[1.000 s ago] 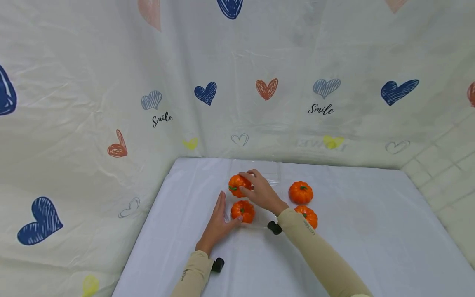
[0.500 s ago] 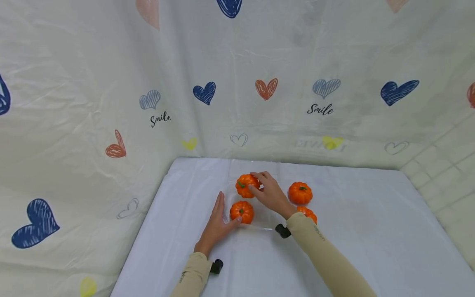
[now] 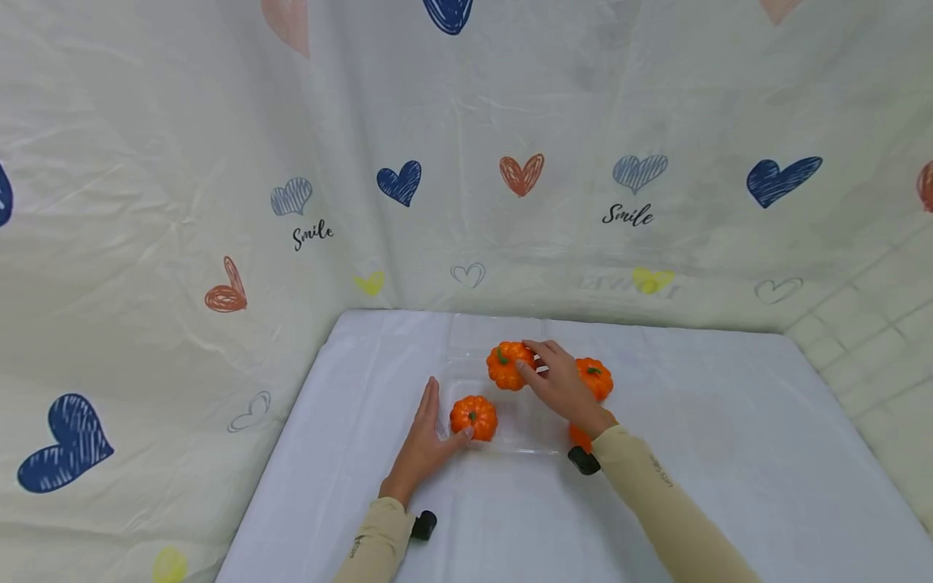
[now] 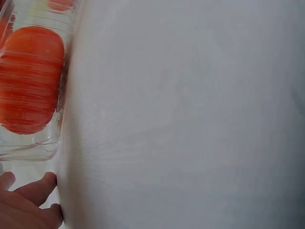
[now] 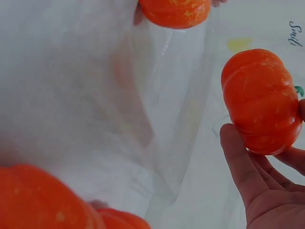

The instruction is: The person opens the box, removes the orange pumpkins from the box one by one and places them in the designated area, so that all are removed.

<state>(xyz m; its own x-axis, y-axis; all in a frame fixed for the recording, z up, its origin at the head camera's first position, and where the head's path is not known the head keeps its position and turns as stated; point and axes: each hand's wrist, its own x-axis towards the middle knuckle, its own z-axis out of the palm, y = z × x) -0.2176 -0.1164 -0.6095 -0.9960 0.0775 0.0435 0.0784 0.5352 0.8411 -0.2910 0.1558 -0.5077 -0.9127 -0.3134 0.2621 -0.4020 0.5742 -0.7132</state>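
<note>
My right hand [image 3: 563, 380] grips a small orange pumpkin [image 3: 509, 365] with a green stem, held above the clear plastic container [image 3: 535, 433]. In the right wrist view, thumb and fingers pinch this pumpkin [image 5: 259, 102] by its sides. Inside the container's left part sits another pumpkin [image 3: 474, 418]. My left hand [image 3: 425, 453] rests along the container's left side, fingers straight and thumb reaching over the near edge by that pumpkin. Through the clear wall, the left wrist view shows a pumpkin [image 4: 31, 78], with part of the left hand [image 4: 28, 205] below it.
Right of the container lie two more pumpkins, the farther one [image 3: 596, 376] partly behind my right hand and the nearer one [image 3: 580, 438] mostly hidden by the wrist. A white cloth [image 3: 700, 453] covers the table. A heart-printed curtain [image 3: 466, 227] hangs behind.
My right hand has moved to the right with its pumpkin, from above the container's left part toward its middle. The left hand has stayed in place.
</note>
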